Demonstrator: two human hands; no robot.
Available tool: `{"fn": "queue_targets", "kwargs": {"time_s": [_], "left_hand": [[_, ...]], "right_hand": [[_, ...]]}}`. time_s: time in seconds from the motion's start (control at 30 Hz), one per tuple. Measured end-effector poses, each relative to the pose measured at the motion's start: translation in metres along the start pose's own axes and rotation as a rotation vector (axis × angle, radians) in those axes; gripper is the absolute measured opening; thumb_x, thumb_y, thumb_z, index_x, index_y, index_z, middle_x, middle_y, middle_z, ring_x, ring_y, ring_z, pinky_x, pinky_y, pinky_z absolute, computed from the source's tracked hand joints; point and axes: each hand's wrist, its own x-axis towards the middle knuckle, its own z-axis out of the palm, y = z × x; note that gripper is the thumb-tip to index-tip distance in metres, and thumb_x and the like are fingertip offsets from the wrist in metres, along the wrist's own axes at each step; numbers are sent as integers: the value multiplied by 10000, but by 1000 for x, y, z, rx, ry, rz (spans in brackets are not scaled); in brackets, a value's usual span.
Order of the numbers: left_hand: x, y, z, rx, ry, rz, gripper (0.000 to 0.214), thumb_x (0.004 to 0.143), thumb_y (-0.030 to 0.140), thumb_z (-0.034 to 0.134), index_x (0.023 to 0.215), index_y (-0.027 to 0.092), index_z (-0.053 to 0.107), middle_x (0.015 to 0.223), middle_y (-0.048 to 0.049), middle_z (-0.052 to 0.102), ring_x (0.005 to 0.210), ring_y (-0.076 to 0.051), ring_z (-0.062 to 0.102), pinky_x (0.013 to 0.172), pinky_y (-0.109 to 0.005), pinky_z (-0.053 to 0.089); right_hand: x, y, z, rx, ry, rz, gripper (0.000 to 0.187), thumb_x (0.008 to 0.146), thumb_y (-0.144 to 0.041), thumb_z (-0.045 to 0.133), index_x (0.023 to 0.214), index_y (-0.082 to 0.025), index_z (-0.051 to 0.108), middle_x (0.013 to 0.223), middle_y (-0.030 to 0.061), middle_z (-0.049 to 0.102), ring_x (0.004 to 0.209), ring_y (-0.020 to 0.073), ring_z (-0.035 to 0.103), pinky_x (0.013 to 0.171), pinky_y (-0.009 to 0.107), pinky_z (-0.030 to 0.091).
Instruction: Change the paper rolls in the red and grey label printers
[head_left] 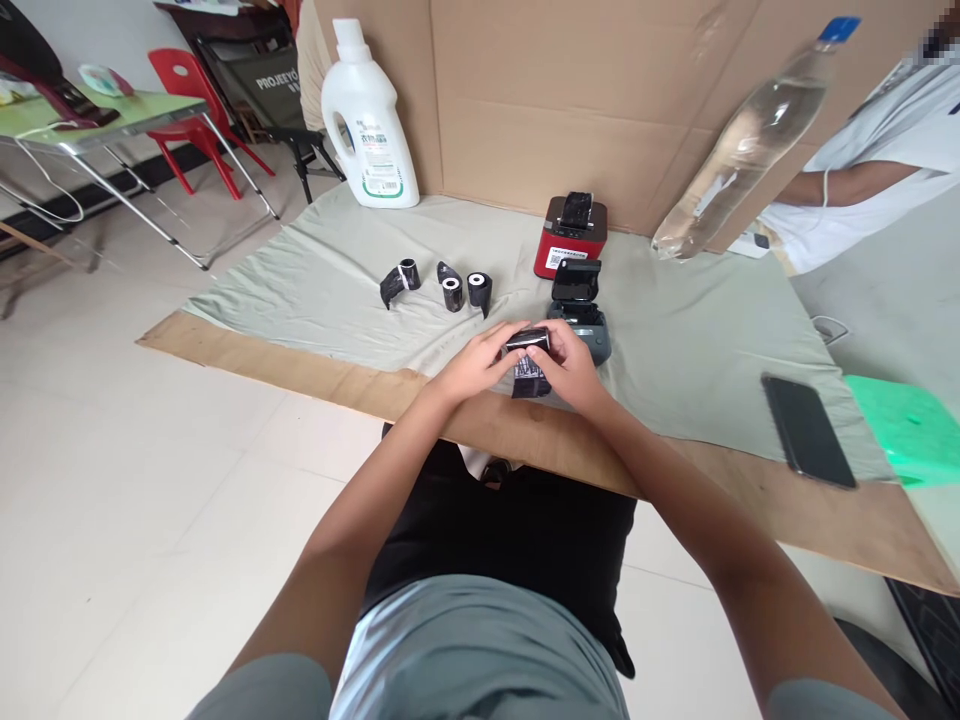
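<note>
Between my two hands, near the front edge of the table, is a black roll with a printed strip hanging down from it. My left hand grips its left end, and my right hand grips its right end. Just behind my right hand stands a small dark grey printer with its lid raised. A red printer with black material on top sits behind that one. To the left lie three more black rolls: one on its side and two upright, a middle roll and a right roll.
A white detergent bottle stands at the back left by a cardboard wall. A large clear bottle leans at the back right, with a person's arm beyond. A phone and a green stool are at right.
</note>
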Motion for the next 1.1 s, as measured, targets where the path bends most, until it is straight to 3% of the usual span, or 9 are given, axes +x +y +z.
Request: {"fn": "queue_targets", "kwargs": {"time_s": [0.1, 0.3, 0.5, 0.67, 0.87, 1.0, 1.1], "left_hand": [[1, 0, 0, 6, 19, 35, 427, 1068, 437, 498, 1395, 183, 605, 1231, -128, 695, 1104, -239, 675, 986, -372, 552], [2, 0, -1, -50, 66, 117, 383, 1033, 449, 566, 1301, 193, 664, 1236, -127, 675, 1043, -217, 654, 835, -315, 566], [2, -1, 1, -79, 107, -58, 398, 1006, 500, 596, 1249, 198, 687, 953, -49, 680, 833, -174, 644, 787, -302, 571], [3, -2, 0, -161, 110, -8, 409, 953, 523, 673, 1199, 197, 695, 1153, -92, 682, 1021, -201, 664, 818, -293, 585], [3, -7, 7, -259, 93, -171, 436, 979, 525, 615, 1214, 164, 677, 809, -9, 672, 725, -151, 662, 754, -298, 580], [2, -5, 5, -202, 176, -72, 407, 923, 526, 711, 1147, 186, 718, 922, -35, 683, 838, -157, 665, 761, -276, 569], [0, -1, -1, -255, 100, 35, 427, 878, 545, 779, 1131, 204, 733, 995, -60, 693, 882, -174, 676, 782, -304, 575]], "right_hand": [[2, 4, 0, 32, -1, 32, 300, 941, -435, 687, 1153, -251, 580, 1071, 38, 700, 982, 222, 674, 842, 360, 521], [3, 3, 0, 59, 28, 104, 321, 905, -463, 711, 1104, -254, 572, 935, 9, 669, 857, 199, 636, 786, 351, 501], [3, 4, 0, 67, -25, 38, 327, 909, -439, 715, 1139, -264, 563, 1074, 32, 653, 976, 211, 654, 822, 348, 529], [5, 5, -1, 103, -4, 128, 383, 879, -508, 730, 1132, -274, 564, 1090, 43, 632, 870, 199, 642, 625, 308, 540], [6, 3, -2, 128, -14, 82, 385, 842, -429, 771, 1119, -270, 557, 1095, 46, 619, 926, 201, 646, 648, 296, 529], [8, 5, -1, 185, -24, 132, 412, 831, -472, 771, 1112, -270, 546, 978, 15, 632, 748, 161, 612, 630, 318, 523], [8, 4, -2, 351, -47, 211, 477, 812, -495, 786, 1164, -292, 537, 927, -9, 636, 687, 149, 593, 630, 331, 518]]}}
